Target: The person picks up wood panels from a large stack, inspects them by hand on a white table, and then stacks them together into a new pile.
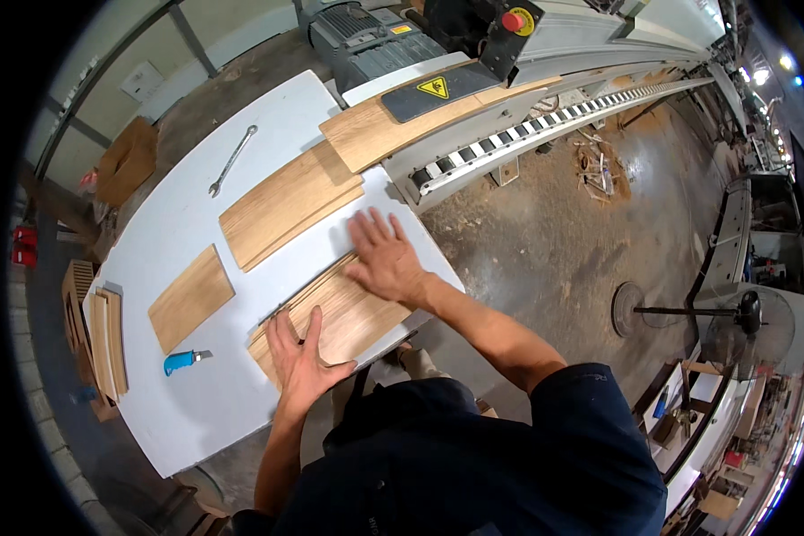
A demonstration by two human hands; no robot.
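Wooden planks (353, 314), apparently stacked with their edges lined up, lie along the near side of the white table (214, 406). My left hand (299, 362) rests on their left end, its thumb and fingers spread. Over their right part is my right hand (386, 261), stretched out flat and slightly blurred; I cannot tell whether it presses on the wood. Beyond them lies a wider plank (286, 210). To the left are a shorter plank piece (192, 297) and a blue utility knife (184, 361) with its blade end pointing right. A metal wrench (234, 161) lies farther back.
A machine with a grey motor (357, 45), a red stop button (513, 21) and a chain conveyor (527, 132) stands beyond the table. Another plank (357, 134) sits under its black guard (442, 91). Boards (109, 344) stand at the left edge; a fan (746, 313) is at right.
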